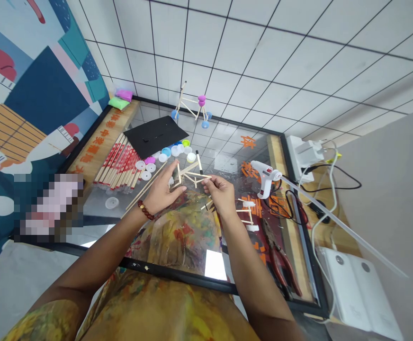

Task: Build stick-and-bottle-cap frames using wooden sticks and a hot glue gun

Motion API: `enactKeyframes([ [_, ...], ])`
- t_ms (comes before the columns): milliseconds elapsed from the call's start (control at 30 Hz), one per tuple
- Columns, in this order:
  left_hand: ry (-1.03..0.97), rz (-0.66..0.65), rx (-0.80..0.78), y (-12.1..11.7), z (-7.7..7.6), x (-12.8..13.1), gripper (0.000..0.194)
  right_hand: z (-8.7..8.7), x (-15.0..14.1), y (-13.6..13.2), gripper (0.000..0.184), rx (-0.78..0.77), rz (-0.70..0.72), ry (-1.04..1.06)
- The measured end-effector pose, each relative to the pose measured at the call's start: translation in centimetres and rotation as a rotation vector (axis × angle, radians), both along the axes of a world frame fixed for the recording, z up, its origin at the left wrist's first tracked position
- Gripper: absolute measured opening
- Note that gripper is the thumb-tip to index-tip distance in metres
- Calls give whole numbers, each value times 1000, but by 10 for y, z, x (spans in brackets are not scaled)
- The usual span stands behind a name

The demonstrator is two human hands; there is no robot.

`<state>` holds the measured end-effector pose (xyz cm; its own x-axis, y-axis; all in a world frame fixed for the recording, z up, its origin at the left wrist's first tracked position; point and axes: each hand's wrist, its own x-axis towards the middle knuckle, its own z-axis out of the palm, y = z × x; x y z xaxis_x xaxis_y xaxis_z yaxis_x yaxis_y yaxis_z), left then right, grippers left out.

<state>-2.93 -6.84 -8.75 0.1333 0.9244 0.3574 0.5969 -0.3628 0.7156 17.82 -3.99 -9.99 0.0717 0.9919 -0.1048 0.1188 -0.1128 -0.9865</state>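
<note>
A small frame of glued wooden sticks (189, 174) with a black-tipped upright stands over the glass tabletop between my hands. My right hand (221, 193) is closed, thumb and fingertips pinching the frame's right end. On its other side my left hand (162, 189) is open, thumb and fingers apart, with the index finger close to the frame's left upright; whether it touches cannot be made out. Loose plastic bottle caps (166, 151) lie just beyond my left hand. Near my right wrist rests another stick assembly (248, 210) with white caps.
Packaged wooden sticks (118, 163) and a black sheet (157, 136) lie at the left. A stick model with blue caps (194, 110) stands at the back. On the right are a white glue gun (264, 177), pliers (281, 260), cables and a power strip (300, 158).
</note>
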Motion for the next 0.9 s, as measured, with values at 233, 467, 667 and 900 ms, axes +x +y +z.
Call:
enactKeyframes([
  [233,7,-6,-5,0,0,0,75,-1,0,0,33,13,-5,4],
  [467,18,1,-10,0,0,0,75,-1,0,0,33,0,3,11],
  [667,15,0,-11,1,1,0,75,-1,0,0,30,-2,-4,8],
  [900,1,7,-1,1,0,1,75,-1,0,0,35,-3,-6,-6],
])
